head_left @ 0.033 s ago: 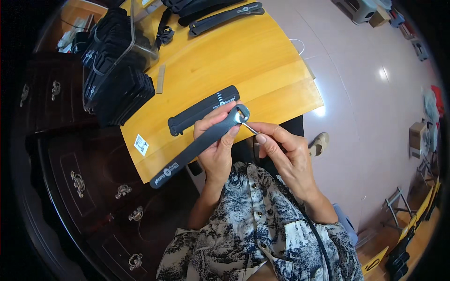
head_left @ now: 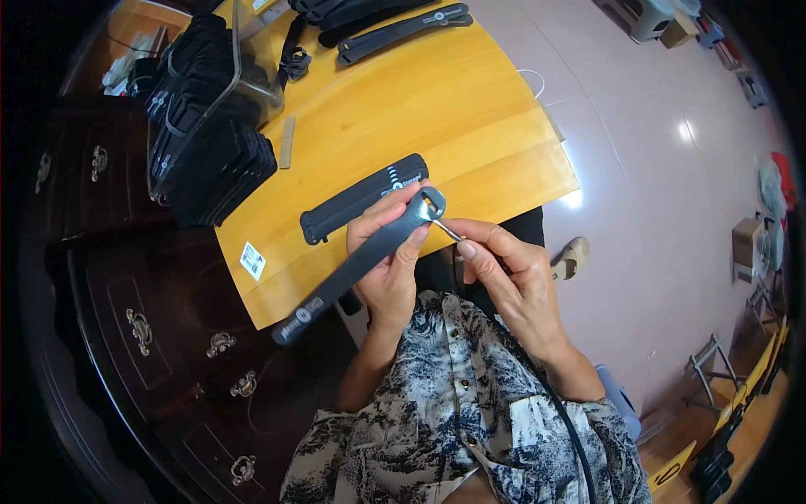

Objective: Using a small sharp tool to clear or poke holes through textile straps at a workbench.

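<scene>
My left hand (head_left: pixel 386 252) is closed around a long dark strap (head_left: pixel 365 262) with white printing, gripping it near its rounded end, which has an oval slot. The strap's other end hangs past the table edge at lower left. My right hand (head_left: pixel 512 277) pinches a thin metal tool (head_left: pixel 446 229) between thumb and fingers. Its tip meets the strap beside the slot; its exact kind is hidden by the fingers. Just beyond my left hand, a stack of black straps (head_left: pixel 361 199) lies on the yellow wooden table (head_left: pixel 495 126).
A clear plastic bin (head_left: pixel 239 76) packed with black straps stands at the table's left. More black straps (head_left: pixel 403 34) lie at the far edge. A flat tan strip (head_left: pixel 288 143) and a white label (head_left: pixel 253 261) are on the tabletop. Dark drawers (head_left: pixel 176 336) stand at left.
The strap's loose lower end has swung slightly down and to the right. Both hands and the metal tool stay almost in place.
</scene>
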Demonstrator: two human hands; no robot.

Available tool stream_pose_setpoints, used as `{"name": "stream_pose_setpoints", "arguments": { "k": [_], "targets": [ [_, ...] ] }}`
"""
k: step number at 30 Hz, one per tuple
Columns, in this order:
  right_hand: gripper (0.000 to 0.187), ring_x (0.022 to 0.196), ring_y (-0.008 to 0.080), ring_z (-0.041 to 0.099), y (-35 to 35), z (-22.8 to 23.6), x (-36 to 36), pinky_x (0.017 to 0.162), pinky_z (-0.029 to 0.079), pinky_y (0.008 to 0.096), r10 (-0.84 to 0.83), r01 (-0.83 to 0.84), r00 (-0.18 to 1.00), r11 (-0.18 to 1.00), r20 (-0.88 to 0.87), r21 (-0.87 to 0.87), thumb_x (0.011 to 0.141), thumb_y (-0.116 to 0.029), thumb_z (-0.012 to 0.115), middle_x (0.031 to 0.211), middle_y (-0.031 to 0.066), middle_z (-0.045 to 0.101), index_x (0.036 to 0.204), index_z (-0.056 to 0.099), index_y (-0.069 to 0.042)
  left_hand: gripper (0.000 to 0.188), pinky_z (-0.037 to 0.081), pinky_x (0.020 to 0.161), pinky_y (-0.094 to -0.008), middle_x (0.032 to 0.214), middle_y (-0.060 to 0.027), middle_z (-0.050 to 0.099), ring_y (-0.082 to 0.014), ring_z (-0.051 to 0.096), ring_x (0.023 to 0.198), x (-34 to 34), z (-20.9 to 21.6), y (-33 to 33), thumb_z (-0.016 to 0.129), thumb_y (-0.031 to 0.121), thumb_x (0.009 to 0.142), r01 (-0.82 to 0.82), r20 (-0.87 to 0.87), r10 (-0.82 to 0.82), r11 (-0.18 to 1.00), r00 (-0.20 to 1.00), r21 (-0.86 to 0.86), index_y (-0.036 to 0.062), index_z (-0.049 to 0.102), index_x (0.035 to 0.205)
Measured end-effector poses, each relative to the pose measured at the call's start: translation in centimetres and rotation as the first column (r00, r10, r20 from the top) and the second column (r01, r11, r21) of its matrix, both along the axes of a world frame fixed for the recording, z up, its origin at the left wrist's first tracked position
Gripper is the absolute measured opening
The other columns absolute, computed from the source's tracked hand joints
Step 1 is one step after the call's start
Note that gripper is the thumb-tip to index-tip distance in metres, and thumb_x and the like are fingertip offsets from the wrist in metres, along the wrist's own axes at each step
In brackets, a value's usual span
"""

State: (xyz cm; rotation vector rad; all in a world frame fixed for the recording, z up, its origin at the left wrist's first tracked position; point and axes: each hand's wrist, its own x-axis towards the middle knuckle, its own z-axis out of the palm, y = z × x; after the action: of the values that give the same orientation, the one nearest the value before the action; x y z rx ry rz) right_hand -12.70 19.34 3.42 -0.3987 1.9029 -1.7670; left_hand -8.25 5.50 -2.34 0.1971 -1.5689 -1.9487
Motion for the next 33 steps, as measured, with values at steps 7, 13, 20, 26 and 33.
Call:
{"name": "stream_pose_setpoints", "arguments": {
  "k": [7, 13, 20, 26, 33],
  "targets": [
    [0.024, 0.062, 0.0088, 0.054, -0.9, -0.5, 0.5, 0.058, 0.045, 0.0233, -0.020, 0.031, 0.984, 0.998, -0.176, 0.057, 0.093, -0.010, 0.053, 0.078, 0.0100, 0.062, 0.113, 0.061, 0.002, 0.033, 0.047, 0.096, -0.0451, 0.121, -0.0234, 0.051, -0.0390, 0.054, 0.113, -0.2, -0.8, -0.2, 0.059, -0.009, 0.084, -0.130, -0.176, 0.076, 0.940, 0.981, -0.315, 0.0030, 0.045, 0.111],
    [0.029, 0.055, 0.0047, 0.042, -0.7, -1.5, 0.4, 0.050, 0.036, 0.0191, 0.048, 0.048, 0.921, 0.970, 0.386, -0.237, 0.096, -0.016, 0.051, 0.068, -0.0018, 0.052, 0.119, 0.058, -0.001, 0.029, 0.049, 0.095, -0.0454, 0.119, -0.0227, 0.050, -0.0381, 0.055, 0.111, -0.2, -0.8, -0.2, 0.056, -0.007, 0.086, -0.172, -0.153, 0.114, 0.874, 0.982, -0.454, 0.0028, 0.042, 0.110],
    [0.028, 0.057, 0.0065, 0.049, -1.1, -2.2, 0.3, 0.047, 0.039, 0.0218, -0.057, 0.052, 0.988, 0.998, -0.146, -0.035, 0.093, -0.012, 0.056, 0.067, 0.0003, 0.052, 0.119, 0.059, -0.002, 0.032, 0.048, 0.095, -0.0454, 0.121, -0.0232, 0.050, -0.0384, 0.054, 0.112, -0.6, -1.0, 0.1, 0.057, -0.008, 0.085, -0.160, -0.171, 0.106, 0.926, 0.979, -0.341, 0.0033, 0.042, 0.111],
    [0.026, 0.060, 0.0071, 0.052, -1.1, -2.0, 0.2, 0.052, 0.042, 0.0226, 0.022, 0.116, 0.841, 0.969, -0.541, 0.219, 0.091, -0.009, 0.056, 0.065, 0.0025, 0.052, 0.116, 0.059, -0.001, 0.030, 0.046, 0.098, -0.0465, 0.120, -0.0239, 0.050, -0.0370, 0.055, 0.112, -0.4, -1.3, 0.3, 0.056, -0.008, 0.086, -0.148, -0.142, 0.113, 0.951, 0.983, -0.272, 0.0023, 0.042, 0.110],
    [0.032, 0.055, 0.0009, 0.035, -0.8, -0.1, -0.7, 0.048, 0.026, 0.0161, 0.111, 0.054, 0.751, 0.972, 0.651, -0.229, 0.096, -0.023, 0.053, 0.066, -0.0080, 0.046, 0.123, 0.057, -0.007, 0.028, 0.046, 0.098, -0.0465, 0.119, -0.0241, 0.050, -0.0367, 0.055, 0.111, -0.1, -1.3, -0.1, 0.056, -0.007, 0.086, -0.165, -0.158, 0.113, 0.913, 0.981, -0.372, 0.0022, 0.042, 0.109]
  ]
}}
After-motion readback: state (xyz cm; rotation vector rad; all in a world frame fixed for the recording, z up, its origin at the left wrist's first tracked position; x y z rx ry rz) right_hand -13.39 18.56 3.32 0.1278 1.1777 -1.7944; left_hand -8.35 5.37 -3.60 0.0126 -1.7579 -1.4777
